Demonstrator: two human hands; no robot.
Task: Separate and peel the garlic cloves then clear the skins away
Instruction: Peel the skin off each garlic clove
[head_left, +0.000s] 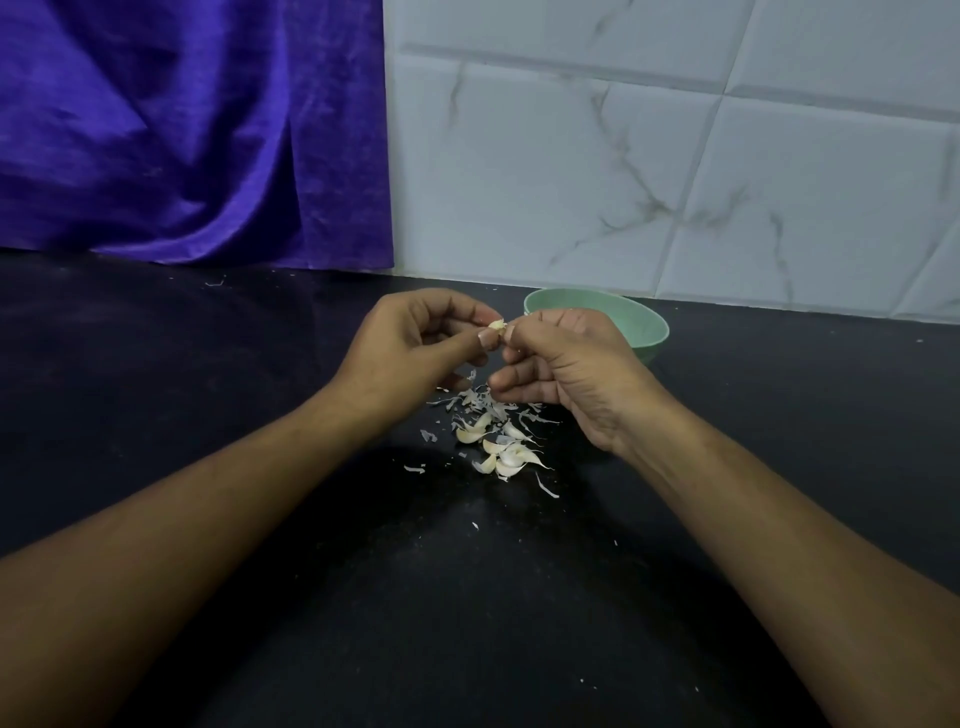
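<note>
Garlic clove (497, 326): above the skin pile (470, 399), between both hands' fingertips.
Left hand (415, 348): pinches it.
Right hand (566, 374): pinches its right end.

The left forearm (182, 545) and the right forearm (779, 519) are bare skin along all their visible length, slender and smooth, with fine creases gathering at the wrists. The left hand (410, 348) and the right hand (571, 374) are bare as well, the right one showing tendon ridges and knuckle folds across its back. The left thumbnail (487, 336) is short and pale, trimmed to a squared tip.
</note>
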